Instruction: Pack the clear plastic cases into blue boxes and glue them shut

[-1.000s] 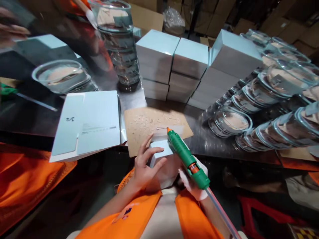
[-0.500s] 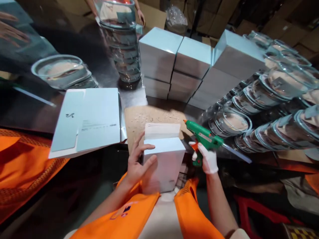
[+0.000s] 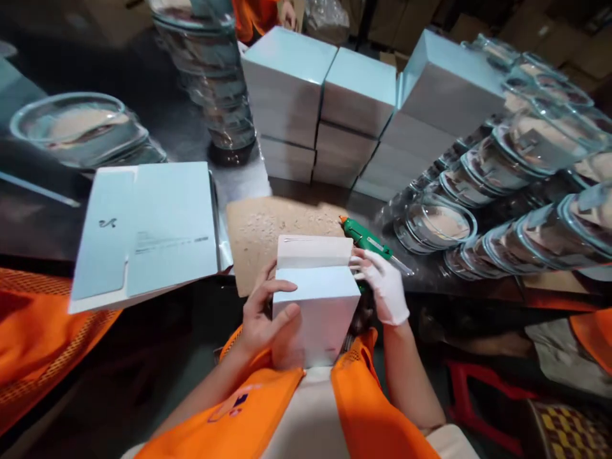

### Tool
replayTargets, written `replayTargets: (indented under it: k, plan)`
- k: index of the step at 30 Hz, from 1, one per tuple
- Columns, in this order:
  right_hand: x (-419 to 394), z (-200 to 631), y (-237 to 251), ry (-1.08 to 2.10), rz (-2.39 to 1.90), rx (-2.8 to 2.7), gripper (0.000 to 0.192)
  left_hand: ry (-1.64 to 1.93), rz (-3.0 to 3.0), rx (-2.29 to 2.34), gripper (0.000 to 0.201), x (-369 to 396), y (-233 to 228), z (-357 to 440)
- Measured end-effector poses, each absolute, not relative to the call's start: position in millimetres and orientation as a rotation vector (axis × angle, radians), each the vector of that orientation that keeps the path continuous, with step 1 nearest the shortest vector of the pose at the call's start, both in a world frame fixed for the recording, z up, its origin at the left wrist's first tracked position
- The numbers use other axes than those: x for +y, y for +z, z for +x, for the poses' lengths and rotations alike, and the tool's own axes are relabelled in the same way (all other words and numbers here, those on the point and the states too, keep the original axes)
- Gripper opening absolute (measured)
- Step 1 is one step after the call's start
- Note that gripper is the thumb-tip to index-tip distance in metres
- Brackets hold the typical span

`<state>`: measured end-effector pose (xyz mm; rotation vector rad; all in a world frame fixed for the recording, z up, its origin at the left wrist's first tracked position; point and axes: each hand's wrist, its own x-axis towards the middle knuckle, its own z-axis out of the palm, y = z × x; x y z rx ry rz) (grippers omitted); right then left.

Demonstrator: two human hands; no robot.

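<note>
Box, pale blue, sits at bench edge against person's chest, flap up; left hand wraps its left side, fingers curled on top edge. Right hand, white glove, touches box's right corner, fingers loose, w/ green glue gun lying just behind it. Beyond: brown board, flat cartons left, stacked boxes, glass bowls right

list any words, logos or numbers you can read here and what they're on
Nothing can be read as text.
Flat carton: a small dark squiggle logo and lines of fine print, too small to read.
Vest: a small dark patch, blurred, unreadable.
Glue gun: a pale label strip, too small to read.
Box held by the left hand and right hand: no print visible.
</note>
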<state>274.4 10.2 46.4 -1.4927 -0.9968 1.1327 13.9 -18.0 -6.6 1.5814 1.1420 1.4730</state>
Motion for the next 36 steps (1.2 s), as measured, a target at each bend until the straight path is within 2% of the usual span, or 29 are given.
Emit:
replayTargets:
  k: [3, 6, 8, 10, 12, 14, 16, 17, 21, 28, 29, 31, 32, 33, 36]
  plan:
    - [9.7, 252.3, 42.5, 1.465, -1.342, -0.914, 0.043, 1.381, 1.534, 1.085, 0.034, -19.4, -11.8, 19.6]
    - [8.5, 254.7, 36.1, 1.439, -1.333, -0.887, 0.045, 1.426, 1.418, 1.064, 0.037, -19.0, -17.5, 23.7]
    - [5.8, 266.3, 37.5, 1.421, -1.287, -1.097, 0.053, 1.484, 1.298, 1.043, 0.053, -16.5, -20.9, 25.3]
    - [3.0, 278.3, 43.9, 1.409, -1.173, -1.445, 0.071, 1.491, 1.189, 0.986, 0.075, -13.0, -23.6, 26.0]
    - [0.7, 284.6, 51.3, 1.343, -1.04, -1.742, 0.08, 1.486, 1.16, 0.909, 0.082, -10.0, -25.3, 25.4]
    - [-1.2, 282.7, 55.4, 1.186, -0.983, -1.891, 0.069, 1.509, 1.221, 0.872, 0.061, -8.3, -25.7, 23.3]
    - [-3.0, 275.0, 54.1, 1.003, -0.937, -1.975, 0.05, 1.518, 1.314, 0.876, 0.032, -8.5, -24.9, 20.1]
    - [-3.7, 270.6, 51.9, 0.922, -0.907, -2.005, 0.041, 1.504, 1.344, 0.889, 0.026, -9.1, -24.2, 18.4]
    - [-3.1, 259.3, 40.7, 0.811, -0.811, -2.046, 0.027, 1.456, 1.294, 0.937, 0.028, -12.6, -20.6, 17.2]
    - [2.9, 270.3, 34.3, 0.887, -0.811, -2.093, 0.034, 1.484, 1.293, 0.891, 0.03, -8.0, -13.0, 25.0]
    - [-0.5, 277.3, 32.8, 0.895, -0.897, -2.069, 0.045, 1.512, 1.31, 0.904, 0.029, -6.3, -10.4, 20.7]
    - [-13.6, 294.6, 28.7, 0.882, -1.149, -1.908, 0.085, 1.614, 1.313, 0.999, 0.025, -2.0, -2.8, 7.2]
    - [-23.0, 303.0, 26.3, 0.892, -1.275, -1.797, 0.098, 1.691, 1.276, 1.072, 0.023, 0.8, 2.2, -0.5]
    - [-33.6, 309.4, 23.8, 0.942, -1.373, -1.702, 0.1, 1.777, 1.218, 1.145, 0.023, 4.0, 7.7, -7.1]
    - [-66.3, 307.4, 16.6, 1.412, -1.446, -1.649, 0.067, 2.041, 0.951, 1.234, 0.032, 14.0, 23.0, -10.8]
